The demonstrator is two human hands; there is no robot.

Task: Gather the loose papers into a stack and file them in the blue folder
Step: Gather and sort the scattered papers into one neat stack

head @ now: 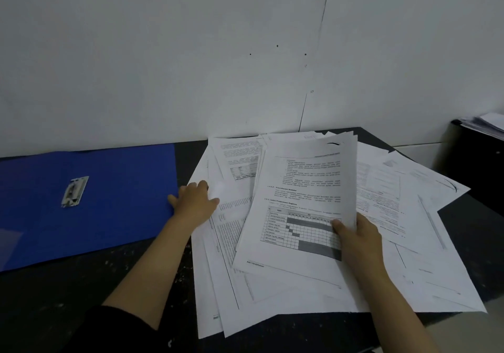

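A blue folder [114, 200] lies open and flat on the left of the dark table, a metal clip [75, 191] on its inside. Loose printed papers [409, 257] are spread in an untidy heap over the right half. My right hand [357, 240] pinches a small stack of sheets [300, 189] at its lower right corner, thumb on top of a page with a chart, and holds it tilted above the heap. My left hand [195, 202] rests palm down on the heap's left edge, fingers spread, beside the folder's right edge.
The dark speckled table [90, 284] stands against a white wall [191, 52]. At the far right a black cabinet [477, 167] carries another pile of papers [488, 123]. Bare tabletop shows in front of the folder.
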